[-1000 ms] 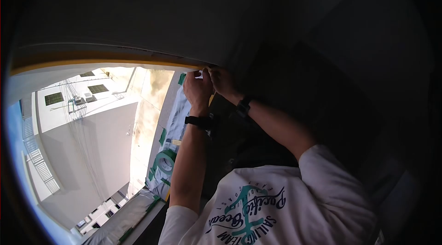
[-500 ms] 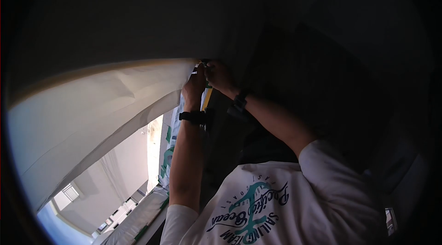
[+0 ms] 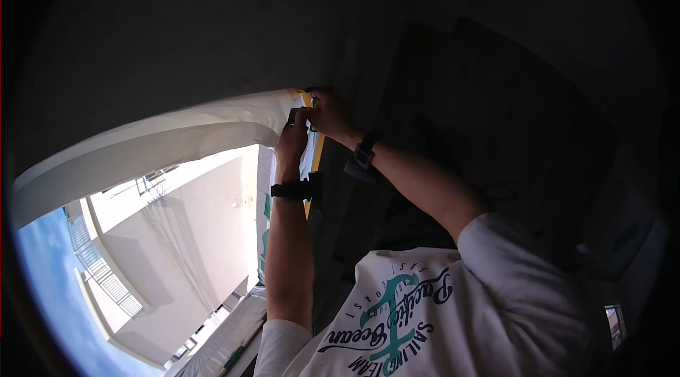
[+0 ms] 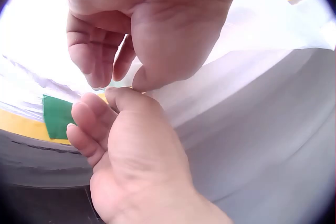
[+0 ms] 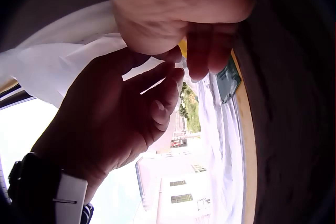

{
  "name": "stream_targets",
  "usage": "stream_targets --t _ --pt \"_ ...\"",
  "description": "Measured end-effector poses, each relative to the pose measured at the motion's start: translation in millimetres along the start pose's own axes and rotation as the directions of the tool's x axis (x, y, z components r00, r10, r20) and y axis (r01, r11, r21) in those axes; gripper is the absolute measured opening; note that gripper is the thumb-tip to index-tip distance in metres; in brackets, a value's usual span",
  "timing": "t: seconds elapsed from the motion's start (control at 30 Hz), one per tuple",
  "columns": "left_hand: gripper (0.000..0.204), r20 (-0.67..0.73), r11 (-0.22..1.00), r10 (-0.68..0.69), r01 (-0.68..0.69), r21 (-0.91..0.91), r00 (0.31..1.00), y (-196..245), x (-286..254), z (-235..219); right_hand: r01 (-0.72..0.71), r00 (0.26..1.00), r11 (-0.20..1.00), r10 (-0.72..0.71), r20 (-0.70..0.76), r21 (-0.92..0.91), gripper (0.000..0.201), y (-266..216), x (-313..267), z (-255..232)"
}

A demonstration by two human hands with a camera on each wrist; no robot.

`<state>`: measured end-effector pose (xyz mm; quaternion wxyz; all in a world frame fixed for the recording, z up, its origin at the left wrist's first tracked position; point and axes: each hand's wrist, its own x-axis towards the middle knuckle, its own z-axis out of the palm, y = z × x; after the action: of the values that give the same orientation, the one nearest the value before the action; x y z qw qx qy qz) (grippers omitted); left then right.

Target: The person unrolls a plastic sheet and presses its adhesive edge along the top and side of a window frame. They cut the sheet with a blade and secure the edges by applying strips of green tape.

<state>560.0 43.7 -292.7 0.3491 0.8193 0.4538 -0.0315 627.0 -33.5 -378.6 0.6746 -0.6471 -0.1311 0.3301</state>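
At the upper corner of a window opening, both hands meet at the edge of a thin white sheet (image 3: 227, 111). My left hand (image 3: 292, 140) pinches the sheet's edge with thumb and bent fingers. Close against it, my right hand (image 3: 331, 118) pinches the same edge beside a strip of yellow tape (image 3: 319, 150). In the left wrist view the right hand (image 4: 149, 150) faces the left hand (image 4: 163, 29), fingertips almost together. A piece of green tape (image 4: 59, 117) sticks to the yellow strip near the right fingers. The pinched bit is mostly hidden by the fingertips.
Through the opening on the left show a pale building (image 3: 191, 242) and sky. White plastic (image 3: 219, 334) with green tape covers the lower ledge. Dark wall (image 3: 177, 30) lies above the opening, and the right side is in deep shadow.
The hanging sheet first dropped across the opening, then lifted again, showing more of the outside. Both hands stay together at the corner; the left has shifted slightly down and left.
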Motion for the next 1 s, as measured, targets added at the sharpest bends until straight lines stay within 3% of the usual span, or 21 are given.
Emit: stream_targets --t 0.07,0.17,0.2,0.4,0.47,0.6,0.67,0.77,0.83,0.9,0.93,1.0 --pt "0.052 0.039 0.962 -0.224 0.228 -0.153 0.974 16.0 -16.7 -1.4 0.011 0.999 1.000 -0.012 0.036 0.007 0.030 -2.8 -1.2 -2.9" --pt "0.061 0.064 0.937 -0.268 0.276 -0.216 0.961 13.2 -29.5 -1.8 0.091 0.996 0.994 -0.091 0.004 -0.053 0.027 12.5 3.2 3.3" --pt "0.068 0.096 0.926 -0.269 0.284 -0.248 0.958 11.7 -34.3 -1.5 0.095 0.995 0.995 -0.095 0.012 -0.024 0.026 18.4 5.6 5.7" --pt "0.064 0.223 0.783 -0.323 0.392 -0.483 0.920 0.5 -29.8 -0.5 0.058 0.996 0.997 -0.061 0.068 0.043 0.020 22.0 5.2 4.2" --pt "0.065 0.230 0.802 -0.323 0.395 -0.449 0.918 -1.3 -25.7 -0.6 -0.179 0.978 0.966 0.154 0.137 0.186 0.021 13.3 3.8 -1.5" --pt "0.063 0.266 0.817 -0.322 0.409 -0.407 0.909 2.0 -26.2 -5.6 -0.188 0.968 0.969 0.156 0.195 0.158 0.024 -2.9 0.4 -11.0" --pt "0.063 0.287 0.807 -0.323 0.421 -0.415 0.902 -1.9 -26.3 -6.5 -0.204 0.933 0.968 0.147 0.327 0.147 0.026 3.0 2.3 -10.7" --pt "0.063 0.309 0.784 -0.331 0.442 -0.435 0.892 -1.9 -28.9 -6.2 -0.156 0.952 0.979 0.113 0.284 0.135 0.028 8.7 1.0 -5.2" --pt "0.064 0.311 0.771 -0.338 0.451 -0.449 0.888 -6.4 -25.8 -3.8 -0.198 0.955 0.964 0.148 0.256 0.180 0.029 8.1 0.7 -6.5" --pt "0.068 0.410 0.662 -0.317 0.509 -0.550 0.855 -21.5 -19.1 -1.6 -0.238 0.955 0.944 0.185 0.232 0.227 0.030 2.8 0.2 -7.8" --pt "0.068 0.410 0.663 -0.316 0.508 -0.549 0.856 -21.5 -19.0 -1.7 -0.250 0.955 0.941 0.201 0.219 0.228 0.030 4.9 1.2 -8.2" --pt "0.070 0.453 0.520 -0.313 0.549 -0.654 0.835 -22.1 -18.4 0.2 -0.265 0.954 0.937 0.220 0.206 0.227 0.031 10.2 4.1 -6.8"
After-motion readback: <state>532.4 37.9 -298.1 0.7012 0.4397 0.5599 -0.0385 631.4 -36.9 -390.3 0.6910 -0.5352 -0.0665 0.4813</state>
